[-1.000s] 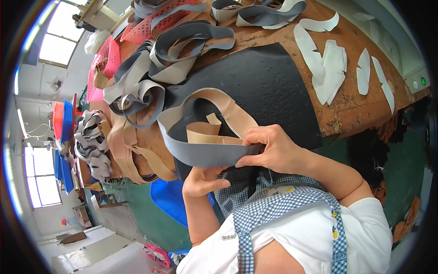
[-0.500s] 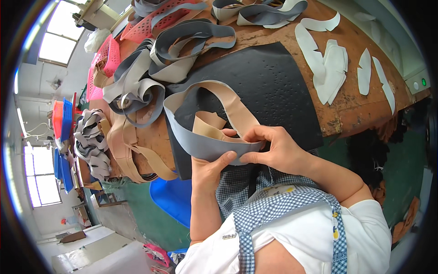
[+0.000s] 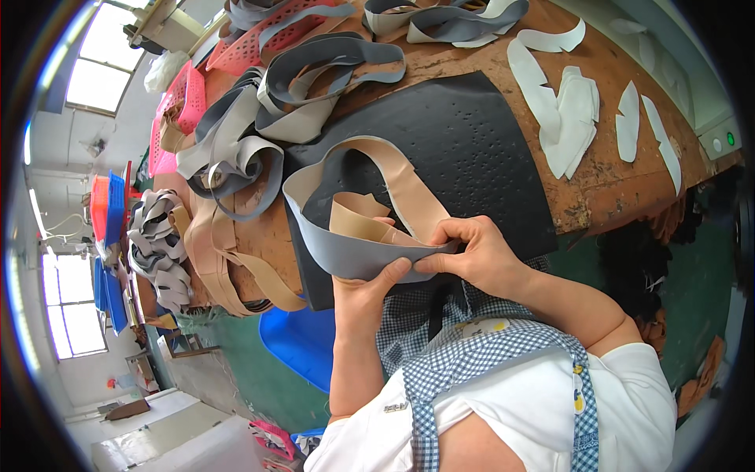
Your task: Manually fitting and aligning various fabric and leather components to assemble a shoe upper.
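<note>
A long leather-like strip, grey on its outer side and beige on its inner side, curves in a loop above the black mat. My left hand grips its lower edge, thumb on the grey face, most fingers hidden behind. On the right, my right hand pinches the strip between thumb and forefinger, close to the left thumb. Inside the loop stands a curled tan end; whether it belongs to the same strip I cannot tell.
Piles of grey and beige strips lie at the left and far side of the wooden table. Pink baskets stand behind them. White cut pieces lie at the far right. A blue stool-like thing is below the table edge.
Both hands have shifted very slightly to the right along with the strip. The grip of each looks much the same.
</note>
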